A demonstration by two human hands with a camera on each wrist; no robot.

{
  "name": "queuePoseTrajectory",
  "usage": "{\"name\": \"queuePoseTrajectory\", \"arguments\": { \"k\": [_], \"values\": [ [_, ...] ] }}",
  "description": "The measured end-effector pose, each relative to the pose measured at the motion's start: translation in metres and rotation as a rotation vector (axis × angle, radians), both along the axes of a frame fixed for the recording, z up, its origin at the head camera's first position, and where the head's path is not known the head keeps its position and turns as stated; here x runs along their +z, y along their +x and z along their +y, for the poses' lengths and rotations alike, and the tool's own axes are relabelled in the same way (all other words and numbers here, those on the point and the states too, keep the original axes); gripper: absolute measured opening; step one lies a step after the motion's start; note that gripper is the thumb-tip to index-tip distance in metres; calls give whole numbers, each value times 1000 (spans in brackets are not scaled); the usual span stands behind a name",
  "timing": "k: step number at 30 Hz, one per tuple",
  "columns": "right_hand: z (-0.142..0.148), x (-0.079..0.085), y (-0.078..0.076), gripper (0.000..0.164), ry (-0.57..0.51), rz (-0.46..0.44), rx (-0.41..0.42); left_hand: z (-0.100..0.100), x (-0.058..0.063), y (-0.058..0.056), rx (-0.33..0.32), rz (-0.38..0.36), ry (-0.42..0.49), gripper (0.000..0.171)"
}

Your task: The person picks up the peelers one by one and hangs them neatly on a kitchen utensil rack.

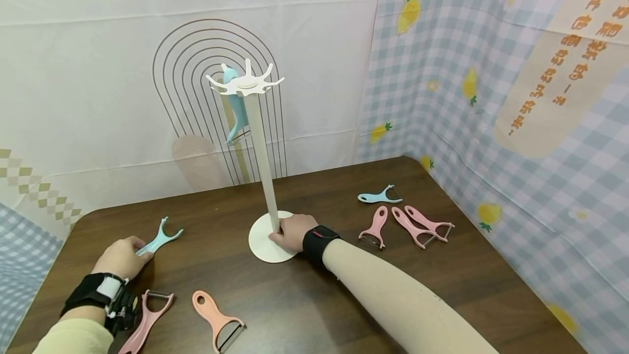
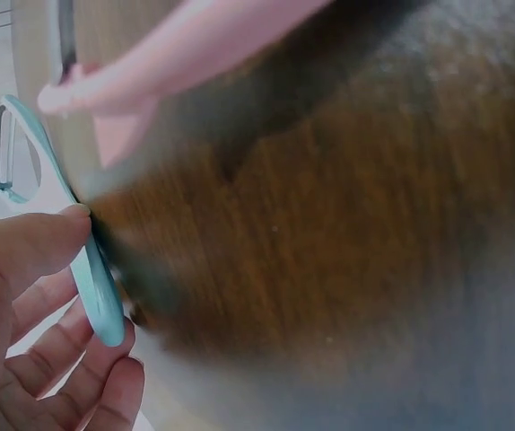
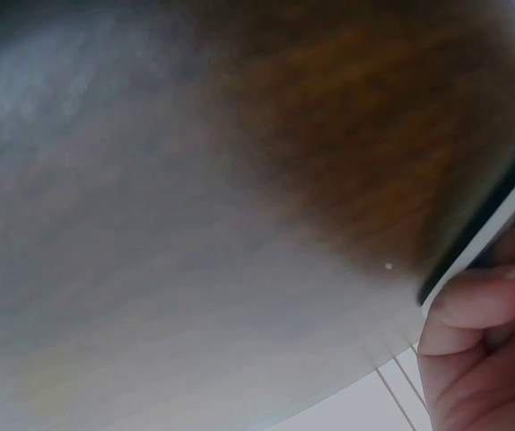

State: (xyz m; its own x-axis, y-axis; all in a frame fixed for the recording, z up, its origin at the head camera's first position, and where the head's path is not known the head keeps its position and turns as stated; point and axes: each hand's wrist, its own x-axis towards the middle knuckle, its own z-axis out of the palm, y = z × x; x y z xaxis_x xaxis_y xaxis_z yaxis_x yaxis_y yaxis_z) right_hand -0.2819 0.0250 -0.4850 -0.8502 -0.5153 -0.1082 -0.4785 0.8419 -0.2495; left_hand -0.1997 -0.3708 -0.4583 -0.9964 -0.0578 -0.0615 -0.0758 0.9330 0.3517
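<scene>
At the left of the table, my left hand [image 1: 120,257] pinches a light-blue peeler [image 1: 160,240] by its handle, the forked head pointing away from me. In the left wrist view the thumb lies on the handle of this peeler [image 2: 101,301], with fingertips behind it. My right hand [image 1: 294,232] grips the round base of a white stand [image 1: 261,152], thumb beside the post. The right wrist view shows curled fingers [image 3: 477,310] at the base's edge. Another blue peeler [image 1: 238,109] hangs from the stand's ring of hooks [image 1: 248,85].
Near my left wrist lies a pink peeler [image 1: 146,321], with an orange peeler [image 1: 212,310] to its right. On the table's right side are a blue peeler [image 1: 375,197] and several pink peelers [image 1: 377,223]. Fabric curtains [image 1: 324,97] rise behind the table's back edge.
</scene>
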Motion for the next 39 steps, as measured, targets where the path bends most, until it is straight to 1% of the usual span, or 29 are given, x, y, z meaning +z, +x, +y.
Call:
{"name": "queuePoseTrajectory", "arguments": {
  "k": [6,10,17,24,28,34,39],
  "values": [
    [-1,-1,-1,35,12,2,-1,0,0,1,-10,10,2,34],
    [0,-1,-1,35,9,-2,2,1,-1,2,-12,-1,-1,37],
    [-1,-1,-1,34,10,-4,4,0,3,5,-7,-50,-7,39],
    [0,6,4,33,14,-9,-10,4,9,7,4,-100,2,39],
    [0,6,5,33,12,-3,-12,5,10,8,-9,-95,1,35],
    [0,4,4,32,1,4,-12,5,9,9,-21,-80,0,24],
    [0,2,3,33,4,12,-10,4,11,10,-36,-64,3,21]
  ]
}}
